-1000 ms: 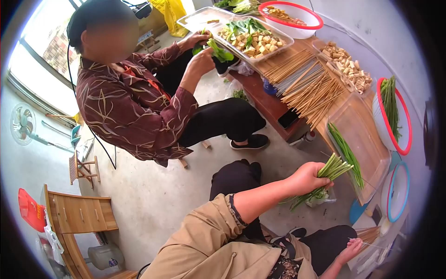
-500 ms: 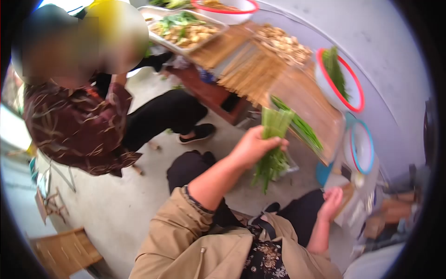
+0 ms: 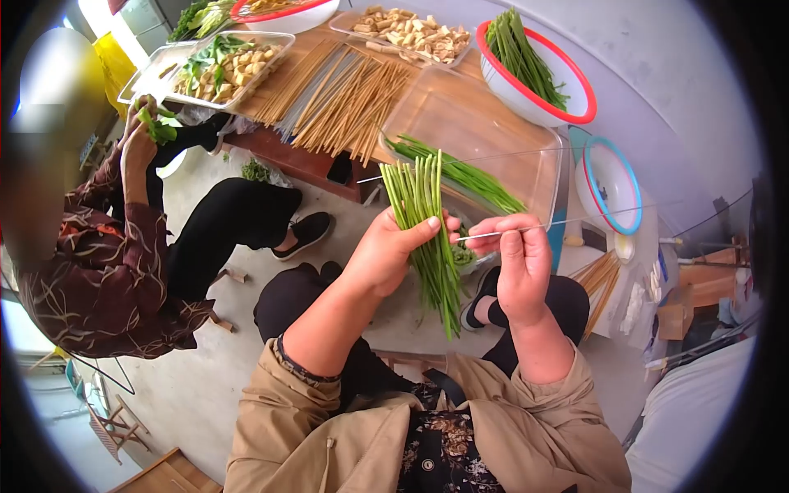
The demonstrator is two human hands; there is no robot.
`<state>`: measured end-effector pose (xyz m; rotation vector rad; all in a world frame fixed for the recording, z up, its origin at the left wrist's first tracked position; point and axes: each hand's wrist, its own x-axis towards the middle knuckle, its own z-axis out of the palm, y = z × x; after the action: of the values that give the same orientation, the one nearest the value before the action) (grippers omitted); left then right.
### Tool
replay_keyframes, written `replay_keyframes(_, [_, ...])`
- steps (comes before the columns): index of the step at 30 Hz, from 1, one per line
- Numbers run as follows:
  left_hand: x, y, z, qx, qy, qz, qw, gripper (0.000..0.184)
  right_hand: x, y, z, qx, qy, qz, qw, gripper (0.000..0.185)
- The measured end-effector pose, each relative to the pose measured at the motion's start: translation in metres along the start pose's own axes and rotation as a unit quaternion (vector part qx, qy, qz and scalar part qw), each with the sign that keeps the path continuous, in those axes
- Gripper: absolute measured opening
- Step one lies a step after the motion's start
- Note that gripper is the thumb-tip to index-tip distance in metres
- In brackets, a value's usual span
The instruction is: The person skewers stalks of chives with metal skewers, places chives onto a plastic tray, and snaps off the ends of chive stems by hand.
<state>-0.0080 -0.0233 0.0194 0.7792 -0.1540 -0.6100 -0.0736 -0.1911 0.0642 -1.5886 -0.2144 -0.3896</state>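
Note:
My left hand point(image 3: 385, 256) is closed around a bundle of green chives point(image 3: 444, 275), cut ends up and tips hanging down. A thin metal skewer point(image 3: 579, 218) is pinched in my right hand point(image 3: 519, 256), close beside the bundle. One skewer end points left toward the chives; whether it touches them I cannot tell. A short bit of thin metal also shows left of the bundle, partly hidden by it. Beyond my hands, more chives point(image 3: 485, 182) lie in a clear plastic tray point(image 3: 538, 177).
Wooden skewers point(image 3: 349, 103) cover the table beside a tray of cut pieces point(image 3: 423, 37). Red-rimmed point(image 3: 585, 90) and blue-rimmed point(image 3: 635, 197) bowls stand to the right. On the left, another person point(image 3: 123, 255) sits holding green leaves point(image 3: 160, 125).
My right hand has come up from beside my right knee to the chives, now with the skewer showing. My left hand keeps the bundle. The view has turned right.

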Motion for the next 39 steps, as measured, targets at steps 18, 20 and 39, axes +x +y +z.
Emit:
replay_keyframes(18, [0.109, -0.003, 0.093, 0.033, -0.001, -0.020, 0.999, 0.026, 0.092, 0.039, -0.091, 0.117, 0.071, -0.079, 0.988, 0.014])
replay_keyframes(20, [0.113, -0.007, 0.093, 0.027, 0.004, -0.012, 1.000, 0.025, 0.092, 0.041, -0.093, 0.144, 0.079, -0.066, 0.984, 0.014])
replay_keyframes(39, [0.119, -0.019, 0.084, 0.031, 0.018, -0.007, 0.999, 0.022, 0.091, 0.057, -0.094, 0.107, 0.090, -0.060, 0.988, 0.014])
